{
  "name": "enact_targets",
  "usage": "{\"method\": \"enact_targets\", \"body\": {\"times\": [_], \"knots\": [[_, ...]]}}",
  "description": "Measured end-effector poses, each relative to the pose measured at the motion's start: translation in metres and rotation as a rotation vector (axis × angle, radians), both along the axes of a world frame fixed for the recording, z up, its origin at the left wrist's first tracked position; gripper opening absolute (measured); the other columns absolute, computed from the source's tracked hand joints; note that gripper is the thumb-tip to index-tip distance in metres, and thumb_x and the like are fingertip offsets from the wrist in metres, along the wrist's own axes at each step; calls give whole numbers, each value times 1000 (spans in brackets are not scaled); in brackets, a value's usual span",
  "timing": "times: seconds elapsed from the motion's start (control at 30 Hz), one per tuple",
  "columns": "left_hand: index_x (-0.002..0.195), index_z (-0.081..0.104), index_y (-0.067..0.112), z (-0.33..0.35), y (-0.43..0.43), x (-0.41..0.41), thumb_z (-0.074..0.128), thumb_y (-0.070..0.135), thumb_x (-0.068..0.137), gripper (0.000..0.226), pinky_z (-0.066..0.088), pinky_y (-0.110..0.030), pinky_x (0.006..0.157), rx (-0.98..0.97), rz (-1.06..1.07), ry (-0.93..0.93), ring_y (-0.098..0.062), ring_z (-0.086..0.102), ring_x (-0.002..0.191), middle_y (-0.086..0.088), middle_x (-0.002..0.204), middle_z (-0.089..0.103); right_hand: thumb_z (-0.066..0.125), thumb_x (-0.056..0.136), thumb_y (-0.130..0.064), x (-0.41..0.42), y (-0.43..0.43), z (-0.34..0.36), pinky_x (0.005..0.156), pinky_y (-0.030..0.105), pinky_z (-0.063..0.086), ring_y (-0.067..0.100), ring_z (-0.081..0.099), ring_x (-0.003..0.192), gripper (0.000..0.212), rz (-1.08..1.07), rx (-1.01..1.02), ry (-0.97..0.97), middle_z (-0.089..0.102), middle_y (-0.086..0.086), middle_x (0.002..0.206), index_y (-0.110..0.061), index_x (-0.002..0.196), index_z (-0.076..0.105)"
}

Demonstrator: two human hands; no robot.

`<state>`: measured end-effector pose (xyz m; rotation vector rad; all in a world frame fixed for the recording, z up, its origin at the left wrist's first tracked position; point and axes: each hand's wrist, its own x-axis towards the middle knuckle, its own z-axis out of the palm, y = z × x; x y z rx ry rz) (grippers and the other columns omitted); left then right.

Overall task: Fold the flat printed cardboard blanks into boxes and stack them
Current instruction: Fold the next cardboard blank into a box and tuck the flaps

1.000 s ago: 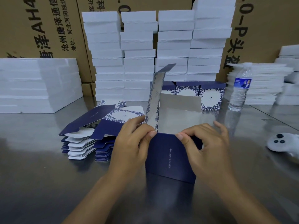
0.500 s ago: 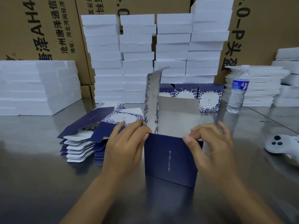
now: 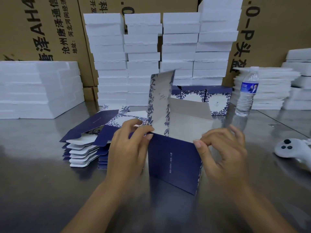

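My left hand (image 3: 127, 148) and right hand (image 3: 222, 152) pinch the top corners of the half-folded box (image 3: 173, 162) on the table (image 3: 33, 182), flat blanks (image 3: 87, 145) stacked just left.

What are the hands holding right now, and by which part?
The half-folded navy cardboard box: the left hand pinches the front wall's upper left corner, the right hand its upper right corner.

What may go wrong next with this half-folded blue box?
The left hand and the right hand pinch the box at its top front corners; squeezing may crease the panel. The tall side flap stands upright, so it might bend crookedly when folded. The left hand is beside the pile of flat blanks and could knock it askew.
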<state>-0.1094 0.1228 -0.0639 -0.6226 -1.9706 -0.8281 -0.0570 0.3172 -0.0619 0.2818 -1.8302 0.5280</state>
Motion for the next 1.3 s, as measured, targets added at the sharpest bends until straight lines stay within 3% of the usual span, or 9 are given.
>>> {"method": "enact_targets", "body": {"times": [0.23,0.4,0.53,0.63,0.77,0.87,0.97,1.1,1.3], "knots": [[112,64,16,0,9,9,54,18,92,22,43,-25,85,6,-71,222,-20,50,98,-7,109,46,55,87,-28,3,-11,1,104,30,23,6,53,75,30,-5,23,13,61,-9,65,-15,61,61],[118,64,20,-3,17,17,35,33,99,37,38,-14,91,-93,-213,-51,-8,49,115,3,121,53,41,97,-35,5,-9,4,107,41,29,0,56,100,31,126,56,27,61,-17,97,-18,96,66],[112,63,23,-4,10,11,26,39,99,42,35,-10,95,62,-264,-167,5,46,119,12,125,53,40,95,-40,8,4,11,98,19,36,-3,50,111,27,106,-291,-3,53,-24,112,-33,119,51],[108,62,22,-8,11,8,25,38,99,41,32,-31,109,123,-286,-179,6,39,128,23,124,51,44,90,-42,3,9,12,98,9,35,-8,51,113,21,206,-661,-94,59,-32,111,-41,107,57],[99,61,29,-10,11,6,25,39,98,38,26,-36,114,223,-279,-177,10,39,128,27,121,53,43,99,-29,-4,13,10,108,34,38,5,59,112,31,482,-918,-350,70,-15,106,-30,93,73],[93,57,38,-5,7,6,26,44,96,32,35,-25,105,309,-308,-236,10,47,120,30,115,56,44,97,-29,-6,11,15,105,44,38,17,62,108,36,491,-924,-503,74,-4,99,-29,83,77],[91,59,34,-1,8,7,27,45,94,34,34,-5,91,389,-369,-285,9,51,114,24,113,60,56,91,-27,-14,15,36,93,38,43,12,66,87,29,459,-948,-637,74,-8,79,-19,72,75],[92,59,29,-5,10,8,26,44,94,36,34,-4,90,417,-407,-291,7,52,113,19,114,60,58,90,-29,-34,16,50,65,28,36,1,55,50,29,369,-825,-812,60,-10,53,-16,64,61],[94,61,25,-7,9,5,27,44,95,39,34,-7,93,444,-445,-296,3,52,116,21,114,61,48,94,-13,-48,21,34,62,26,40,16,53,60,32,224,-749,-958,63,25,73,8,72,59]]}}
